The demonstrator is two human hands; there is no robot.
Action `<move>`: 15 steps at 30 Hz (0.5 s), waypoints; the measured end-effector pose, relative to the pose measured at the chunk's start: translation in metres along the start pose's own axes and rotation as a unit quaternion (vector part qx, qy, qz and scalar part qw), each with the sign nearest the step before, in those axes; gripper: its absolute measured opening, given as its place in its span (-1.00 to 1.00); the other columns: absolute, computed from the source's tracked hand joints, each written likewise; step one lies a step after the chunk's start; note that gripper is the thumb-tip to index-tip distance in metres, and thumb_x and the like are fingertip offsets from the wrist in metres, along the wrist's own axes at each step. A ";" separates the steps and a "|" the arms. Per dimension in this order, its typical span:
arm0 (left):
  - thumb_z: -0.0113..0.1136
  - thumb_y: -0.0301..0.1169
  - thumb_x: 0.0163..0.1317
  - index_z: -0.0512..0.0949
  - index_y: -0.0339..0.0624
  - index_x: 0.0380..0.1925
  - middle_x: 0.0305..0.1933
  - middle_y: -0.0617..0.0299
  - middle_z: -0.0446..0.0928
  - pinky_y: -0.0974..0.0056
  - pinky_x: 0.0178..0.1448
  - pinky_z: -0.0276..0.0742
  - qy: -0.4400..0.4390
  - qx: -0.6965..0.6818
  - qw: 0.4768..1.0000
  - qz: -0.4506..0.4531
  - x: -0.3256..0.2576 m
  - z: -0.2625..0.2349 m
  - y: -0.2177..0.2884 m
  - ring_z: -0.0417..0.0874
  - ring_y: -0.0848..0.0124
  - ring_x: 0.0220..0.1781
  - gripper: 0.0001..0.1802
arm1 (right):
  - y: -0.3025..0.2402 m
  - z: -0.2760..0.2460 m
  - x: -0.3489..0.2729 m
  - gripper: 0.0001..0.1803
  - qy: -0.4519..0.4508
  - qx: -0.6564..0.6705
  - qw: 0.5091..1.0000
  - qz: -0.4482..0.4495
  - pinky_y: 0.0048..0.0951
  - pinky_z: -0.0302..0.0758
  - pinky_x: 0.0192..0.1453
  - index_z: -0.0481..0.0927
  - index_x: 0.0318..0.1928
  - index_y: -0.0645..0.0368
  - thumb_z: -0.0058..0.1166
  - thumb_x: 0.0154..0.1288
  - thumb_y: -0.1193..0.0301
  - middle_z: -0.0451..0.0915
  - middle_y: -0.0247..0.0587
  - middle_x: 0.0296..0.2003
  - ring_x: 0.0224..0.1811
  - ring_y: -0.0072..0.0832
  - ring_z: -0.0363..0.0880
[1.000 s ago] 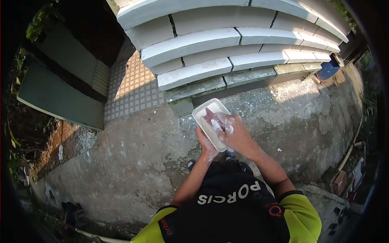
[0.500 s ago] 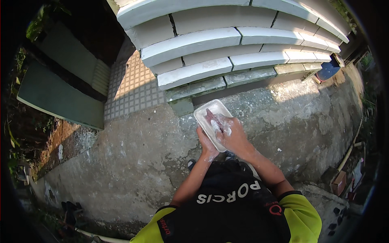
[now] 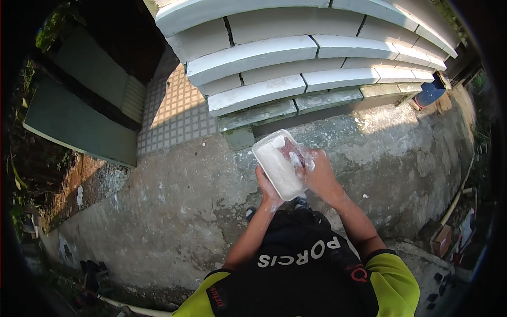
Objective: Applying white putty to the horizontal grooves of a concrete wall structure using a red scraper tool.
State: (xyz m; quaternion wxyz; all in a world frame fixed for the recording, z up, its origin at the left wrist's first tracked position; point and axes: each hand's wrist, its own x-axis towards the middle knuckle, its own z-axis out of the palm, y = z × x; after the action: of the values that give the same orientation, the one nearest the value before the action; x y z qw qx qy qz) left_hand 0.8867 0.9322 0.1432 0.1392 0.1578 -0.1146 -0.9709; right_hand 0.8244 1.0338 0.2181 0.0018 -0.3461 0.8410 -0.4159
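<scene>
The white tray (image 3: pixel 268 168), its long axis slanting from far left to near right, sits gripped along its near-left side by the left hand (image 3: pixel 268 187), while the right hand (image 3: pixel 320 171) pinches a reddish piece (image 3: pixel 289 149) at the tray's right rim.

head cam, L of pair | wide fisheye | looks dn/fwd | torso (image 3: pixel 311 269) nr, btm edge | ledges (image 3: pixel 285 52) farther, top

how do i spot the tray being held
Find the white steps across the top, then the left hand below them. It holds the tray, a shallow, pale rectangle with rounded corners, unlike the reddish piece in the right hand.
</scene>
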 end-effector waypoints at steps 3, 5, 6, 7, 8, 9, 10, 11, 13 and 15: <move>-0.35 0.05 0.27 0.42 -0.13 0.00 -0.09 0.19 0.51 0.18 0.04 0.50 0.038 0.007 0.999 -0.006 -0.002 0.005 -0.008 0.55 0.31 -0.06 -0.42 | -0.014 -0.009 0.014 -0.57 -0.034 -0.030 0.999 0.017 -0.09 0.50 -0.18 0.56 -0.08 0.25 0.12 -0.08 0.48 0.58 0.15 -0.34 -0.31 0.12 0.53; -0.36 0.05 0.28 0.43 -0.12 -0.03 -0.13 0.21 0.51 0.18 0.02 0.50 0.021 0.030 0.999 0.003 0.000 -0.001 -0.008 0.55 0.32 -0.10 -0.43 | -0.024 0.002 0.007 -0.57 -0.041 -0.005 0.999 -0.024 -0.09 0.49 -0.16 0.57 -0.08 0.25 0.11 -0.08 0.49 0.58 0.15 -0.33 -0.30 0.12 0.53; -0.36 0.05 0.28 0.44 -0.11 -0.04 -0.15 0.22 0.51 0.18 0.01 0.50 0.031 0.018 0.999 0.005 -0.001 0.000 -0.004 0.55 0.33 -0.11 -0.44 | -0.020 0.008 -0.002 -0.57 -0.033 0.008 0.998 -0.047 -0.13 0.51 -0.20 0.57 -0.08 0.24 0.10 -0.08 0.50 0.57 0.16 -0.34 -0.34 0.10 0.53; -0.36 0.05 0.28 0.44 -0.11 -0.06 -0.17 0.23 0.50 0.19 0.00 0.50 0.041 0.006 0.999 0.006 -0.002 0.000 -0.002 0.55 0.35 -0.12 -0.45 | -0.012 0.007 -0.004 -0.57 -0.034 0.009 0.998 -0.047 -0.13 0.51 -0.20 0.57 -0.08 0.24 0.10 -0.08 0.50 0.57 0.16 -0.34 -0.34 0.10 0.53; -0.36 0.05 0.28 0.43 -0.12 -0.02 -0.13 0.21 0.51 0.17 0.04 0.49 0.032 0.014 0.999 0.018 0.001 -0.006 -0.002 0.55 0.32 -0.09 -0.43 | -0.005 0.002 -0.006 -0.57 -0.047 -0.005 0.998 -0.036 -0.14 0.51 -0.21 0.57 -0.08 0.24 0.10 -0.09 0.51 0.57 0.17 -0.35 -0.35 0.11 0.53; -0.36 0.05 0.28 0.43 -0.12 -0.02 -0.13 0.21 0.51 0.17 0.04 0.49 0.032 0.014 0.999 0.016 -0.001 -0.004 -0.003 0.55 0.32 -0.09 -0.43 | -0.001 -0.002 -0.008 -0.56 -0.058 -0.021 0.998 -0.022 -0.15 0.52 -0.23 0.57 -0.08 0.23 0.09 -0.09 0.51 0.56 0.17 -0.36 -0.36 0.11 0.52; -0.36 0.05 0.29 0.42 -0.13 0.01 -0.10 0.19 0.51 0.17 0.06 0.48 0.026 0.017 0.999 0.015 -0.003 0.000 -0.002 0.55 0.30 -0.06 -0.42 | -0.010 -0.015 0.002 -0.56 -0.068 0.065 0.995 0.017 -0.17 0.52 -0.26 0.57 -0.08 0.22 0.09 -0.10 0.52 0.56 0.18 -0.39 -0.38 0.11 0.52; -0.35 0.04 0.29 0.41 -0.14 0.03 -0.07 0.18 0.51 0.16 0.09 0.47 0.019 0.020 1.000 0.014 -0.004 0.002 -0.001 0.55 0.28 -0.03 -0.42 | -0.016 -0.017 0.003 -0.56 -0.070 0.066 0.995 0.016 -0.17 0.52 -0.26 0.57 -0.08 0.22 0.09 -0.10 0.52 0.56 0.18 -0.39 -0.38 0.11 0.52; -0.35 0.04 0.29 0.38 -0.15 0.08 -0.03 0.15 0.51 0.15 0.14 0.44 0.013 0.022 1.000 0.011 -0.005 0.003 -0.004 0.54 0.25 0.01 -0.40 | -0.027 -0.016 0.002 -0.59 0.049 0.015 0.999 -0.009 -0.18 0.47 -0.29 0.56 -0.12 0.28 -0.03 -0.09 0.53 0.52 0.15 -0.47 -0.48 0.08 0.46; -0.35 0.04 0.29 0.40 -0.14 0.05 -0.06 0.16 0.51 0.16 0.13 0.44 0.032 0.023 0.999 0.023 -0.006 0.005 -0.008 0.55 0.26 -0.02 -0.42 | -0.042 -0.013 -0.002 -0.59 0.019 0.034 0.999 -0.016 -0.17 0.47 -0.29 0.57 -0.13 0.29 -0.02 -0.10 0.53 0.52 0.16 -0.47 -0.47 0.08 0.47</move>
State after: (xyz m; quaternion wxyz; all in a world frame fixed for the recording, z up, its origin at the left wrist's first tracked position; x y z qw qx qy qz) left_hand 0.8890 0.9421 0.1472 0.1613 0.1895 -0.1361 -0.9589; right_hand 0.8466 1.0262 0.2557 -0.0095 -0.3511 0.8205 -0.4511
